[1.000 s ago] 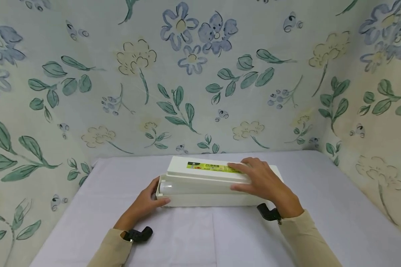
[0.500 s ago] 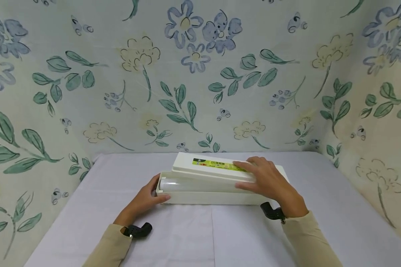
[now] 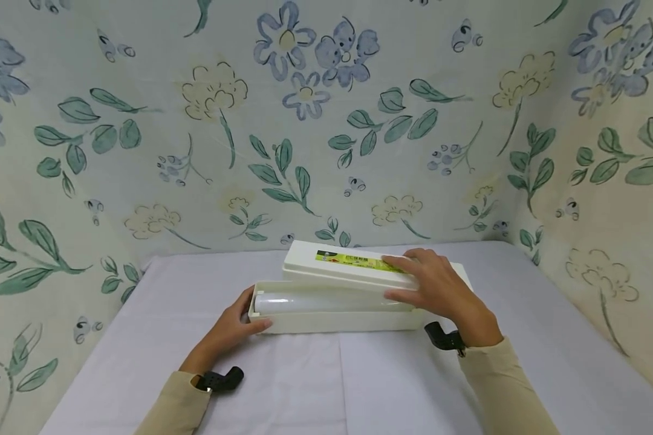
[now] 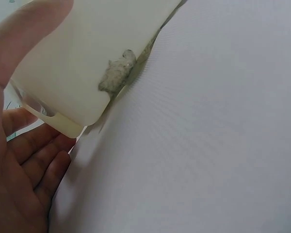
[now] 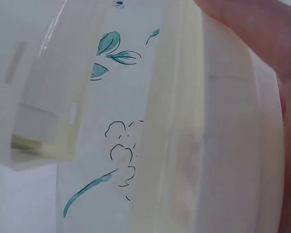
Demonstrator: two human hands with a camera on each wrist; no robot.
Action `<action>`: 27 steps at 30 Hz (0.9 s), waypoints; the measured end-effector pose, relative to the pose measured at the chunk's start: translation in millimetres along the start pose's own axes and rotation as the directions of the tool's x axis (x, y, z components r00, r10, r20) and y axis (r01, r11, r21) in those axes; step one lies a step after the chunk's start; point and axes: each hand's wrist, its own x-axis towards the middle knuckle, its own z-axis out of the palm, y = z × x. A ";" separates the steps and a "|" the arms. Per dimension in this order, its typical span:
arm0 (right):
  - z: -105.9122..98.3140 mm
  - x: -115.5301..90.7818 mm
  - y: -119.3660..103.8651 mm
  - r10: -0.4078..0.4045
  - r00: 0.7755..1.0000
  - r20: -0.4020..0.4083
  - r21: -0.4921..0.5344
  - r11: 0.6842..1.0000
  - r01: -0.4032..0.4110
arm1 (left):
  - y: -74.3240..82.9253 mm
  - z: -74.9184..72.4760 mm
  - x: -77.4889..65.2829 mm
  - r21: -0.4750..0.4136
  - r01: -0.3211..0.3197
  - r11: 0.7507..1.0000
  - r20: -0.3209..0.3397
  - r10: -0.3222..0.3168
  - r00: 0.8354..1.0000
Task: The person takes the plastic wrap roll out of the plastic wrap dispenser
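A white cling film box (image 3: 326,323) lies lengthwise on the table, with a shiny roll of film (image 3: 299,301) inside. My left hand (image 3: 233,329) grips the box's left end, thumb on the front wall and fingers round the far side. The lid (image 3: 305,261), bearing a yellow-green label (image 3: 354,261), is raised, shifted to the right and tilted above the box. My right hand (image 3: 441,289) holds it across the right part, thumb at the near edge. The right wrist view has a gap between lid (image 5: 233,136) and box (image 5: 39,97).
A white cloth (image 3: 283,386) covers the table. Behind and at the sides hangs floral fabric (image 3: 326,145). A grey, rough patch (image 4: 117,73) sticks to the box's front wall near the bottom edge.
The lid has risen and moved to the right with my right hand, so more of the film roll shows. My left hand keeps its hold on the box's left end.
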 end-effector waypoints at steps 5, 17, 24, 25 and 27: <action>-5.0 -1.6 5.7 0.034 0.999 0.006 0.004 0.999 -0.034 | -0.9 2.5 1.8 -0.017 0.014 1.000 0.000 -0.014 1.000; -11.8 -3.7 15.6 0.043 0.999 -0.027 -0.016 0.999 -0.044 | -3.2 4.2 -2.9 -0.017 0.020 1.000 -0.009 -0.021 1.000; -13.9 -6.6 25.1 0.038 0.998 -0.054 0.009 0.999 -0.038 | -1.5 5.2 -3.4 0.004 0.018 1.000 -0.014 -0.018 1.000; -14.0 -7.0 26.6 0.042 0.998 -0.054 0.013 0.999 -0.041 | -1.1 5.1 -3.3 0.005 0.018 1.000 -0.014 -0.018 1.000; -14.2 -7.7 29.5 0.056 0.997 -0.051 0.018 0.998 -0.056 | -0.6 5.1 -3.0 0.006 0.018 1.000 -0.012 -0.018 1.000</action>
